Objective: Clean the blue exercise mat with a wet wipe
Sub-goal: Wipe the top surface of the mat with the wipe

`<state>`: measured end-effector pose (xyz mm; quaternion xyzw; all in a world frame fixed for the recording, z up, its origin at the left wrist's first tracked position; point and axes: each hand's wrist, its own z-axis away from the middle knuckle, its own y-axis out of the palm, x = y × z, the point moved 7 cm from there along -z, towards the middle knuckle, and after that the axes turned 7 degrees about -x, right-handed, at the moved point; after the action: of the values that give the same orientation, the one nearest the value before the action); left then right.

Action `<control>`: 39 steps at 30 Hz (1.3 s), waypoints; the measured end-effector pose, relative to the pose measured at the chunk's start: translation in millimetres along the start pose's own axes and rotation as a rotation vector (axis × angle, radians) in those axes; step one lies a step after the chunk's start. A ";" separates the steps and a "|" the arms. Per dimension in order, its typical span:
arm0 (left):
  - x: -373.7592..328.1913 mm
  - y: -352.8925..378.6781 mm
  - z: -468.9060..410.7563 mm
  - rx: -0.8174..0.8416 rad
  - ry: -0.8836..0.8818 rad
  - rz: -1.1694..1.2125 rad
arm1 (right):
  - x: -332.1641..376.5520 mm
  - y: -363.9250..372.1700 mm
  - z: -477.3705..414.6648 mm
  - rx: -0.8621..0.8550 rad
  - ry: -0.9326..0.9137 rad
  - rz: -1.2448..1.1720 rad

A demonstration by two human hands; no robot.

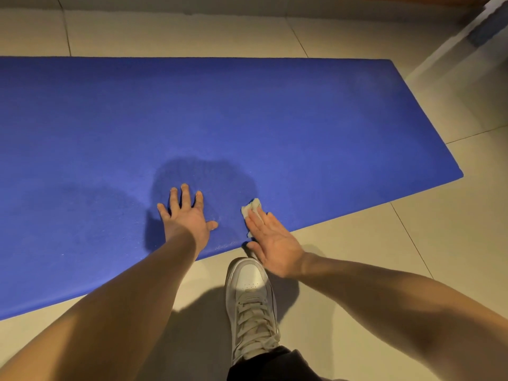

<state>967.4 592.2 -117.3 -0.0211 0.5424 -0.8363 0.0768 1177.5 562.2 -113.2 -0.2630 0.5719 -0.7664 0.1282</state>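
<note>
Early days I reckon: just a damp patch [204, 174] at the blue mat's [302, 105] 6 o'clock edge, right grip [272, 243] straight-fingered, pressing the wipe [251, 208] there, left grip [187, 214] splayed flat at its 9 o'clock, rest looks dry.

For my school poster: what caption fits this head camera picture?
Left hand flat on the blue mat, right hand pressing a wet wipe near its edge.

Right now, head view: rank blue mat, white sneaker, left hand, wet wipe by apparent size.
1. blue exercise mat
2. white sneaker, though nearer the camera
3. left hand
4. wet wipe, partly hidden under the right hand
</note>
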 end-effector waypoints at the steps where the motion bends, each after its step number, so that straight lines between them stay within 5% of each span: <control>1: 0.1 -0.1 -0.2 0.002 -0.002 -0.001 | -13.7 -1.6 -6.2 -0.003 0.035 0.051; 7: -0.4 0.1 -0.4 -0.006 -0.002 0.002 | -50.2 -11.3 -35.3 0.064 0.504 0.095; 13: 0.7 -2.2 0.7 -0.049 -0.001 -0.017 | 43.5 6.0 -35.8 0.093 0.046 0.210; 16: 2.6 -3.4 1.5 -0.063 0.003 -0.037 | 33.9 7.5 -39.7 0.117 -0.146 0.232; 19: 3.9 -2.9 1.3 -0.071 0.011 -0.032 | -21.6 -12.4 -58.9 0.027 0.087 0.169; 24: 4.2 -2.4 0.2 -0.110 0.014 -0.025 | -53.5 -20.6 -75.3 0.106 0.409 0.151; 33: 12.8 -9.7 -0.4 -0.174 0.093 -0.132 | 21.3 -7.4 -63.2 0.069 -0.138 0.159; 39: 21.1 -27.0 -16.3 -0.175 0.159 -0.202 | -51.0 -31.5 -100.4 0.066 0.350 0.148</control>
<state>941.8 614.5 -100.4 -0.0158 0.6126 -0.7884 -0.0529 1167.8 678.7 -117.4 -0.0784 0.5777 -0.8074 0.0914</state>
